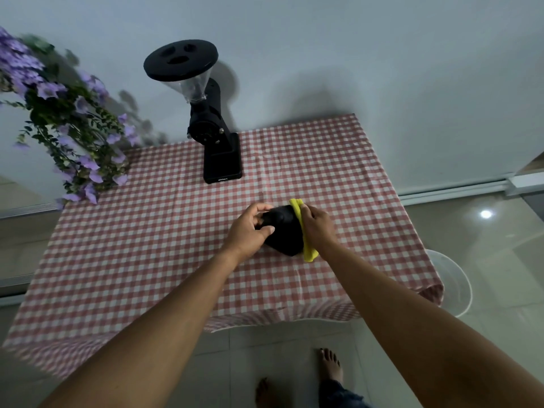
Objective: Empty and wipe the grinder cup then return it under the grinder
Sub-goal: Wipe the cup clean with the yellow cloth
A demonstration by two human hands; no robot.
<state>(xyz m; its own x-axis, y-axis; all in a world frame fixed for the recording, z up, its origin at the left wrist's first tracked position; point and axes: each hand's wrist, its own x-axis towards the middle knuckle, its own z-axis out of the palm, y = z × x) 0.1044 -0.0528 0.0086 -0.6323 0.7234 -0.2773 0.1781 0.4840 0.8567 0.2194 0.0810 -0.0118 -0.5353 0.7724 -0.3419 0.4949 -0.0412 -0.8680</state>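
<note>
The black grinder cup (284, 232) is tilted on its side just above the checked tablecloth, right of the table's middle. My left hand (250, 231) grips the cup at its left end. My right hand (316, 228) presses a yellow cloth (306, 231) flat against the cup's right side; most of the cloth is hidden under the palm. The black grinder (213, 125), with a clear hopper and round black lid, stands at the far edge of the table, and the base plate under its spout is bare.
A red-and-white checked cloth covers the table (147, 245). Purple flowers with green leaves (67, 125) hang over the far left corner. A white round object (453, 284) stands on the floor by the right edge. My bare feet (331, 368) are on the tiled floor below the near edge.
</note>
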